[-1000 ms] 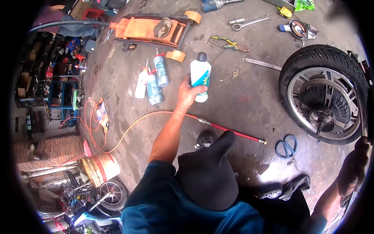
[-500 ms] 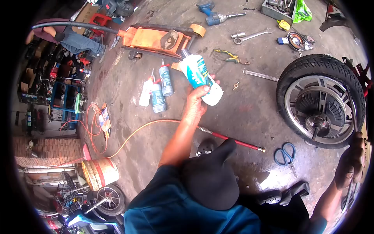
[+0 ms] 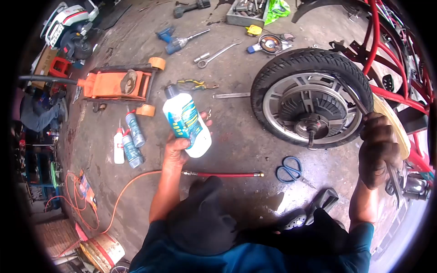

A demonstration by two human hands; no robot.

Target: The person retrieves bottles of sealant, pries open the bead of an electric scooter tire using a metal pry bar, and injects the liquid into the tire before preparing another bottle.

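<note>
My left hand point(image 3: 175, 151) is wrapped round a white plastic bottle point(image 3: 187, 122) with a teal and yellow label and a dark cap. The bottle is tilted, its capped end pointing up and left, above the floor. On the right, my right hand point(image 3: 377, 152) is closed round a metal tire lever point(image 3: 396, 184). Its upper end lies against the edge of the tire point(image 3: 271, 79). The wheel hub point(image 3: 313, 127), with a protruding axle, faces up inside the spoked rim. Whether the lever's tip sits under the tire's bead is hard to make out.
Blue-handled scissors point(image 3: 288, 170) and a red air hose point(image 3: 223, 174) lie nearby. Spray cans point(image 3: 132, 154), an orange floor jack point(image 3: 114, 85), pliers point(image 3: 196, 84), a wrench point(image 3: 214, 57) and an impact driver point(image 3: 182, 42) are on the floor. A red frame point(image 3: 384, 50) stands at right.
The view has swung right, bringing the wheel and red frame further in. My left hand still holds the bottle, now more upright. My right hand keeps its grip on the lever.
</note>
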